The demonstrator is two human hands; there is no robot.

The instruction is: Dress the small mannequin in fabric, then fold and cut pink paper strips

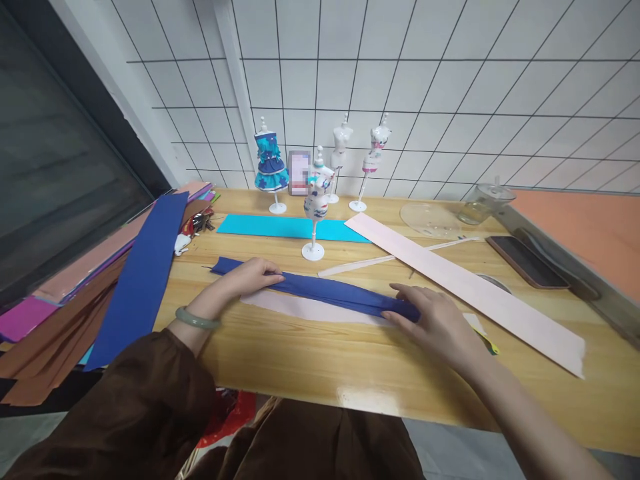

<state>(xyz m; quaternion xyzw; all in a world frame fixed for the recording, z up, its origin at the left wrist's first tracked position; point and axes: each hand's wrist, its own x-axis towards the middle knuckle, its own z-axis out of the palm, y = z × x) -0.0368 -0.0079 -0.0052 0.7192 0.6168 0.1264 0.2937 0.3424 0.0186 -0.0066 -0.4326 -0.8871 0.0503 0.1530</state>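
A long folded blue strip (pixel 330 291) lies across the wooden table, its left end reaching past my left hand (pixel 257 274). The fingers of that hand are together on the strip's upper left part. At the strip's right end, my right hand (pixel 413 311) has its thumb and fingers around the edge, closed on the material. Under and in front of the blue strip lies a pale pink piece (pixel 310 309). Just behind stands a small white mannequin (pixel 317 200) with coloured patches on its torso.
Behind are a turquoise strip (pixel 280 226), a dressed mannequin (pixel 270 163) and two more mannequins. A long pink strip (pixel 465 283), phone (pixel 527 261) and glass cup (pixel 483 205) are at right. Stacked coloured sheets (pixel 137 280) cover the left side. Yellow-handled scissors (pixel 492 345) lie near my right wrist.
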